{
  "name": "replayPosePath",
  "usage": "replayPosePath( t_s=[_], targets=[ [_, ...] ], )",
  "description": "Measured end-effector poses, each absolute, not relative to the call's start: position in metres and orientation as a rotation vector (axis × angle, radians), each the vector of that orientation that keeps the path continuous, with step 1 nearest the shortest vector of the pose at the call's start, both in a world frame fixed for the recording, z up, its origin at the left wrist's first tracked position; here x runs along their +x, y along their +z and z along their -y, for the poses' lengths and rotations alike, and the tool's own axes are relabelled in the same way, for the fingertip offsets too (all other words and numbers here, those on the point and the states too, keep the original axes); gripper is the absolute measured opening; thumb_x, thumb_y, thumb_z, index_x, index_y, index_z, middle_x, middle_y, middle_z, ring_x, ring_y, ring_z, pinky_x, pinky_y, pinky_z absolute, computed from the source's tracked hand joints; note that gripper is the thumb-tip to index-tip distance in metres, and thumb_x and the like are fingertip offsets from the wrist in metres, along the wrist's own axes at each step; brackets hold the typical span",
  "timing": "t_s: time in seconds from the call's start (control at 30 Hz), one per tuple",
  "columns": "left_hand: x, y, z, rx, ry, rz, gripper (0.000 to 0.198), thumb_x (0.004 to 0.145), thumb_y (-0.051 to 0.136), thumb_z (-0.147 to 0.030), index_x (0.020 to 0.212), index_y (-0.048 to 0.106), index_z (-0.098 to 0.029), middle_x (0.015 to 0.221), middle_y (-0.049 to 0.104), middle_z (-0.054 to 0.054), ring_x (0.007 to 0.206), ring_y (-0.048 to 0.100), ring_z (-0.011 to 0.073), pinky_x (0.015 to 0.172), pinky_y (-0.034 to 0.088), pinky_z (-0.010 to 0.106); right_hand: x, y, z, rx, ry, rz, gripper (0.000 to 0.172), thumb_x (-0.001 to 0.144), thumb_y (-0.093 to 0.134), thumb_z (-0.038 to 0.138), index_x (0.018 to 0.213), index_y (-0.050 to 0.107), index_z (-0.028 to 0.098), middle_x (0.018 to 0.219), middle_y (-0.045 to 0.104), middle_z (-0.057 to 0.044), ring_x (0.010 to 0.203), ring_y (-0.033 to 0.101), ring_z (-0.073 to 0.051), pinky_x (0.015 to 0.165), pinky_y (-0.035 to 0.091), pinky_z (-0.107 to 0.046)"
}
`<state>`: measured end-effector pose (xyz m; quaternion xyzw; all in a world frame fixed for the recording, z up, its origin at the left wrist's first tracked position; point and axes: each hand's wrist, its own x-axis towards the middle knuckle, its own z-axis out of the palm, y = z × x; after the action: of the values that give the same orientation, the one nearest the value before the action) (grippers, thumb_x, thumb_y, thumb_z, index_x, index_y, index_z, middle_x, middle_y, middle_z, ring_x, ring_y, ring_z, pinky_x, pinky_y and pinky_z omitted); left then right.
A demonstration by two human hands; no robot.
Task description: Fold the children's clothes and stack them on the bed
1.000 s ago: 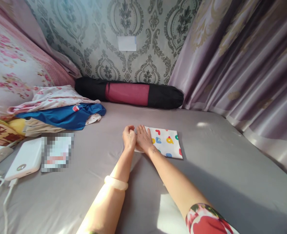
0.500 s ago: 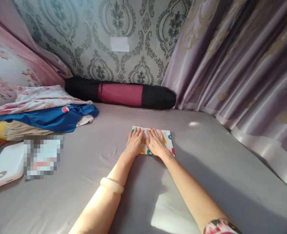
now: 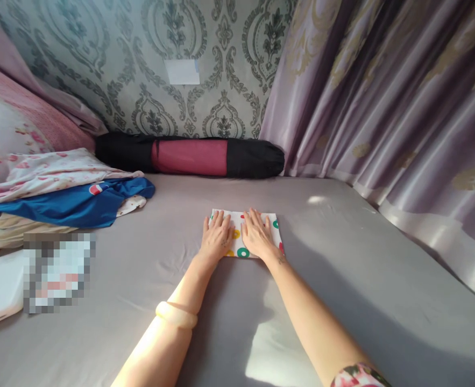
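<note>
A folded white cloth (image 3: pixel 243 251) with green, yellow and red ring shapes lies flat on the grey bed sheet (image 3: pixel 140 301). My left hand (image 3: pixel 216 236) rests palm down over its left part, fingers stretched forward. Over the right part lies my right hand (image 3: pixel 257 234), also flat with its fingers out. A strip of the cloth shows between the two hands, and the rest of its middle is covered by them. On my left forearm sits a pale bangle (image 3: pixel 176 315).
Along the wall lies a long black and dark-red bag (image 3: pixel 189 157). To the left are piled clothes (image 3: pixel 68 201), a white device (image 3: pixel 3 285) and a blurred-out packet (image 3: pixel 62 274). Purple curtains (image 3: pixel 374 97) hang down the right side.
My hands have spread slightly apart on the cloth, so more of its pattern shows between them. The view has shifted a little.
</note>
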<state>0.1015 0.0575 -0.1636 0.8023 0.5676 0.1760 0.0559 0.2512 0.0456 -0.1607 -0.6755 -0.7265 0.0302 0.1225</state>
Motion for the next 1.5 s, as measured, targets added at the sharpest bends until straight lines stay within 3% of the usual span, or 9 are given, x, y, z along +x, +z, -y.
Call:
replayPosePath(
  t_s=[0.17, 0.6, 0.7, 0.97, 1.07, 1.2, 1.3, 1.4, 1.5],
  targets=[
    [0.100, -0.166, -0.058, 2.402, 0.405, -1.747, 0.050, 0.098, 0.031, -0.037, 0.141, 0.044, -0.016, 0.154, 0.035, 0.018, 0.145, 0.026, 0.0318, 0.114, 0.019, 0.057, 0.268, -0.166, -0.048, -2.177, 0.075, 1.955, 0.058, 0.100, 0.024, 0.034, 0.149, 0.032, 0.003, 0.157, 0.025, -0.017, 0.145, 0.021, -0.029, 0.117, 0.011, -0.050],
    [0.108, -0.162, -0.048, 2.411, 0.511, -1.715, 0.047, 0.097, 0.036, -0.035, 0.137, 0.048, -0.014, 0.150, 0.039, 0.021, 0.144, 0.028, 0.0330, 0.116, 0.015, 0.057, 0.276, -0.157, -0.045, -2.204, 0.293, 1.982, 0.059, 0.101, 0.021, 0.037, 0.151, 0.028, 0.007, 0.159, 0.021, -0.015, 0.147, 0.016, -0.028, 0.117, 0.012, -0.049],
    [0.123, -0.163, -0.034, 2.487, 0.566, -1.634, 0.050, 0.098, 0.034, -0.035, 0.139, 0.047, -0.010, 0.151, 0.038, 0.022, 0.145, 0.026, 0.0322, 0.118, 0.014, 0.053, 0.280, -0.156, -0.031, -2.164, 0.176, 2.054, 0.058, 0.101, 0.022, 0.036, 0.152, 0.027, 0.008, 0.159, 0.020, -0.016, 0.146, 0.017, -0.029, 0.117, 0.013, -0.049],
    [0.136, -0.170, -0.022, 2.475, 0.421, -1.602, 0.055, 0.099, 0.032, -0.037, 0.144, 0.040, -0.008, 0.153, 0.034, 0.023, 0.144, 0.026, 0.0345, 0.116, 0.017, 0.055, 0.277, -0.173, -0.014, -2.109, -0.031, 2.111, 0.056, 0.100, 0.028, 0.032, 0.149, 0.033, 0.007, 0.158, 0.025, -0.016, 0.145, 0.022, -0.028, 0.117, 0.014, -0.045],
    [0.132, -0.163, -0.026, 2.501, 0.407, -1.594, 0.051, 0.099, 0.033, -0.038, 0.140, 0.045, -0.011, 0.148, 0.042, 0.021, 0.140, 0.035, 0.0340, 0.112, 0.026, 0.053, 0.278, -0.164, -0.016, -2.086, -0.041, 2.129, 0.053, 0.099, 0.032, 0.031, 0.146, 0.038, 0.007, 0.156, 0.030, -0.017, 0.142, 0.027, -0.029, 0.115, 0.017, -0.045],
    [0.125, -0.142, -0.053, 2.506, 0.276, -1.587, 0.037, 0.098, 0.032, -0.029, 0.122, 0.058, -0.018, 0.121, 0.064, 0.013, 0.115, 0.058, 0.0256, 0.098, 0.042, 0.037, 0.289, -0.144, -0.030, -2.029, -0.007, 2.174, 0.040, 0.099, 0.033, 0.027, 0.126, 0.058, 0.012, 0.138, 0.052, -0.017, 0.125, 0.047, -0.028, 0.111, 0.024, -0.042],
    [0.117, -0.125, -0.089, 2.491, 0.176, -1.624, 0.035, 0.095, 0.034, -0.020, 0.119, 0.060, -0.021, 0.122, 0.063, 0.010, 0.114, 0.057, 0.0230, 0.093, 0.044, 0.033, 0.302, -0.133, -0.052, -1.987, 0.091, 2.212, 0.034, 0.099, 0.034, 0.022, 0.118, 0.061, 0.015, 0.127, 0.059, -0.014, 0.120, 0.051, -0.025, 0.109, 0.027, -0.040],
    [0.107, -0.113, -0.126, 2.480, 0.022, -1.638, 0.035, 0.091, 0.045, -0.024, 0.124, 0.059, -0.023, 0.133, 0.058, 0.010, 0.126, 0.049, 0.0282, 0.100, 0.039, 0.041, 0.312, -0.126, -0.075, -2.006, 0.269, 2.264, 0.030, 0.096, 0.042, 0.022, 0.120, 0.059, 0.017, 0.130, 0.057, -0.012, 0.124, 0.049, -0.025, 0.107, 0.030, -0.040],
    [0.099, -0.109, -0.153, 2.399, -0.166, -1.574, 0.034, 0.084, 0.056, -0.031, 0.115, 0.065, -0.023, 0.126, 0.063, 0.009, 0.116, 0.058, 0.0275, 0.094, 0.044, 0.037, 0.317, -0.118, -0.091, -2.085, 0.433, 2.289, 0.030, 0.091, 0.049, 0.022, 0.120, 0.060, 0.019, 0.132, 0.055, -0.012, 0.126, 0.048, -0.027, 0.105, 0.033, -0.041]
  ],
)
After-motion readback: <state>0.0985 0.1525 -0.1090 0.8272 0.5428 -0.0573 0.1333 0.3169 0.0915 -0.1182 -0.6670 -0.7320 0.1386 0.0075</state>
